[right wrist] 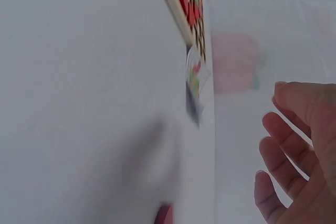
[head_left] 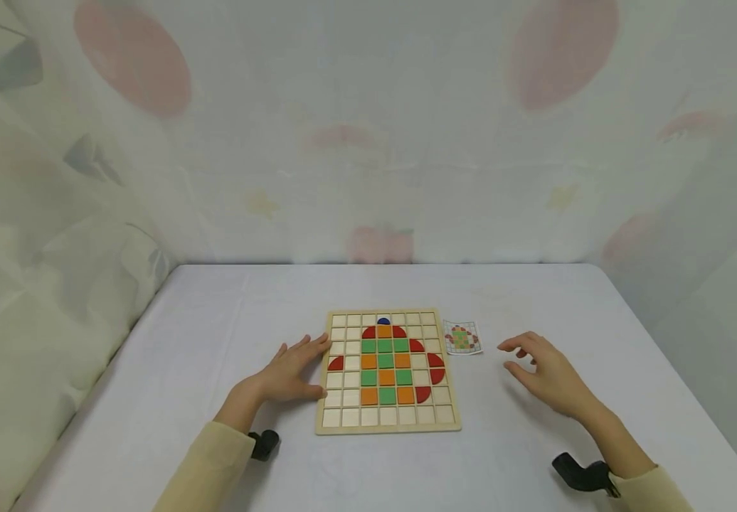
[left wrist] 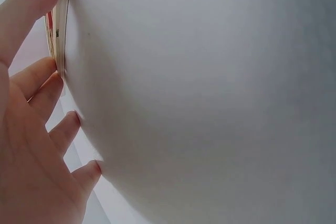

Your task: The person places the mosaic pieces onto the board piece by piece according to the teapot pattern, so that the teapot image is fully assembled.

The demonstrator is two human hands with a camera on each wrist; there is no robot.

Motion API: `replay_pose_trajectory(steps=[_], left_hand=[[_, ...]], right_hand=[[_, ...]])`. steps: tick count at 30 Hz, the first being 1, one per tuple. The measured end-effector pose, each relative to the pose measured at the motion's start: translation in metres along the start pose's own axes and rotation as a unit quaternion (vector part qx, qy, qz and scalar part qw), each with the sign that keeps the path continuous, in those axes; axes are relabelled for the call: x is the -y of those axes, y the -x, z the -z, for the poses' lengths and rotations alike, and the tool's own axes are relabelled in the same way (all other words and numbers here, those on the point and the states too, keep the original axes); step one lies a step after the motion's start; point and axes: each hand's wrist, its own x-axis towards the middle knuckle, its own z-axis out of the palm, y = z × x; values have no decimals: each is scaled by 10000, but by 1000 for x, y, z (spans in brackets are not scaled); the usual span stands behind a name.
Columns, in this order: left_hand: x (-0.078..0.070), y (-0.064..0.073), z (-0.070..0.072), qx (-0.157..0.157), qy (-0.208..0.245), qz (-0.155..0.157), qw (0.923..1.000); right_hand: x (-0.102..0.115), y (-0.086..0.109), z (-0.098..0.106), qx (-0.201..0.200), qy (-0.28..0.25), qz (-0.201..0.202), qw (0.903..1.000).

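A wooden grid board lies flat on the table. Green and orange squares fill its middle columns, with a blue rounded piece at the top. Red quarter-round pieces sit on the right side, and a single red piece on the left. My left hand touches the board's left edge with thumb and fingers spread. To the right, my right hand hovers over the table, fingers loosely bent, nothing between them. Low in the right wrist view a red piece is partly visible, cut off by the frame.
A small paper card with a printed coloured grid pattern lies just right of the board, one edge lifted. White cloth covers the table. Patterned curtains hang behind and at both sides.
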Motion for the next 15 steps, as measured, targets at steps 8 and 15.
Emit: replay_pose_trajectory(steps=[8, 15], left_hand=[[-1, -1, -1, 13, -57, 24, 10000], [0, -1, 0, 3, -61, -20, 10000]], right_hand=[[-28, 35, 15, -64, 28, -356, 9993], [-40, 48, 16, 26, -72, -308, 9995]])
